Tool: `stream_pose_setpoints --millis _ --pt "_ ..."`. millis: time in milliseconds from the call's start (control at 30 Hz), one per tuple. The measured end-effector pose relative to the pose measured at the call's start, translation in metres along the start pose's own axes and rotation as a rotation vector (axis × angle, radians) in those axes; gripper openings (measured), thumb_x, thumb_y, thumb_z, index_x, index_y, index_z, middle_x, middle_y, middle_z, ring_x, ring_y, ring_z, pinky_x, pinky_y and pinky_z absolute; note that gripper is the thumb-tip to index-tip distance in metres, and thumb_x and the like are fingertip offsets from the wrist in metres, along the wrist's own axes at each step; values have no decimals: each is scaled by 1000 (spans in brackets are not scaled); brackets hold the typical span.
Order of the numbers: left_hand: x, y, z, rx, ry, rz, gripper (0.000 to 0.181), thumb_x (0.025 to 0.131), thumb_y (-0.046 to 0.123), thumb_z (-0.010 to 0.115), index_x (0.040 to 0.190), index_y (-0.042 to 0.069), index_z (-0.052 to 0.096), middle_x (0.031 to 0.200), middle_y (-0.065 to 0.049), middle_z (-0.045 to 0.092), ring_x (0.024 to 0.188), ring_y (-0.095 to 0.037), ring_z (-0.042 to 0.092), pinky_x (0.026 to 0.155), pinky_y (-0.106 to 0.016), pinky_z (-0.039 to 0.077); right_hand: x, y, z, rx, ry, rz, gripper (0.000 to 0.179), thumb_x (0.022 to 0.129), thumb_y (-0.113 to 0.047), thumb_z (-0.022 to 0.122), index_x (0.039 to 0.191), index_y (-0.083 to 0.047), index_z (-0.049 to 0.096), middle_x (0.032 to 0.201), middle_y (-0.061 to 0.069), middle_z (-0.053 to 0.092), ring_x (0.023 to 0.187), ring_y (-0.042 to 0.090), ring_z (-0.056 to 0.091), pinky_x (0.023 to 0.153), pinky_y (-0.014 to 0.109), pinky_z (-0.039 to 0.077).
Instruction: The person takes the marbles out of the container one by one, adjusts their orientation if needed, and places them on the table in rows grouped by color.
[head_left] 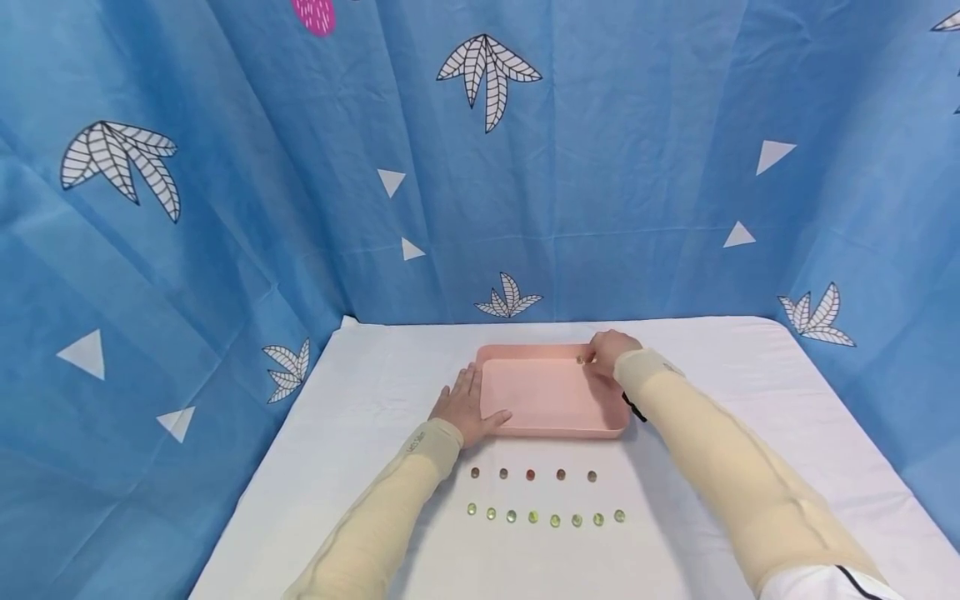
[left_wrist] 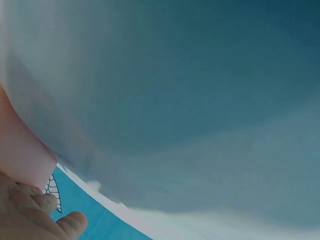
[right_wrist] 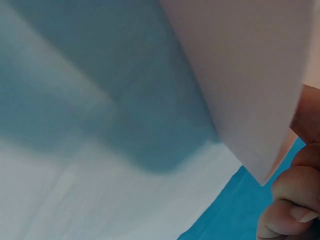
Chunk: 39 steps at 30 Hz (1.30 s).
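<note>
A shallow pink tray (head_left: 551, 432) sits on the white-covered table. My left hand (head_left: 461, 410) rests along its left side, fingers straight and thumb spread over the near left corner. In the left wrist view, my left fingers (left_wrist: 42, 210) lie against the tray's wall (left_wrist: 25, 155). My right hand (head_left: 609, 348) reaches over the far right corner, its fingers curled and pinching a small glass bead (head_left: 580, 360) just inside the tray. The right wrist view has my curled fingers (right_wrist: 295, 195) beside the tray's outer wall (right_wrist: 245, 75); the bead is hidden there.
In front of the tray lies a row of several dark reddish-brown beads (head_left: 530, 475). Nearer still is a longer row of several green glass beads (head_left: 555, 521). A blue patterned curtain (head_left: 637, 208) hangs behind and beside the table (head_left: 390, 358).
</note>
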<state>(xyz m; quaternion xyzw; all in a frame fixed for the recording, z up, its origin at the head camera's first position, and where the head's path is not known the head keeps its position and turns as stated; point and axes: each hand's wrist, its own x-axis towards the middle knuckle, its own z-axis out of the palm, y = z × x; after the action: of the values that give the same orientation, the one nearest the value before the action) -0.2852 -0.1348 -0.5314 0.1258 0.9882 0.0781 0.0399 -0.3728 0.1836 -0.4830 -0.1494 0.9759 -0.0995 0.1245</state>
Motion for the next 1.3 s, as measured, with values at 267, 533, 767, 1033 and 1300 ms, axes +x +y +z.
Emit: stream_pose_setpoints --millis 267,533,767,1033,1300 --pt "4 -2 2 4 9 3 112 80 85 31 155 5 5 162 -9 3 147 -25 6 115 -52 17 -22 -4 -6 74 69 -71 23 90 -26 69 111 -17 74 111 3 70 100 27 64 85 46 52" --pt "2 -4 1 11 -4 -7 113 79 85 31 155 6 4 161 -8 2 147 -25 6 115 -51 17 -50 -7 -12 150 150 -109 24 89 -29 70 107 -15 75 109 5 71 101 29 64 90 49 49" --pt "0 -3 0 4 -5 -19 113 79 86 32 155 7 5 162 -7 2 147 -21 3 116 -50 15 -73 -1 -15 257 229 -83 24 89 -33 69 107 -18 75 98 2 72 74 17 58 66 36 48" --pt "-1 -2 -2 -1 -11 -17 113 79 85 33 155 6 6 162 -7 3 147 -23 5 116 -51 15 -100 1 -19 331 270 -69 29 90 -34 69 112 -17 74 55 1 49 52 16 40 49 30 34" --pt "0 -1 -3 -7 -22 -26 113 79 85 35 155 7 5 161 -6 0 147 -22 3 116 -50 13 -124 4 -16 337 292 -84 27 89 -33 69 111 -18 74 49 -2 38 48 14 34 48 28 31"
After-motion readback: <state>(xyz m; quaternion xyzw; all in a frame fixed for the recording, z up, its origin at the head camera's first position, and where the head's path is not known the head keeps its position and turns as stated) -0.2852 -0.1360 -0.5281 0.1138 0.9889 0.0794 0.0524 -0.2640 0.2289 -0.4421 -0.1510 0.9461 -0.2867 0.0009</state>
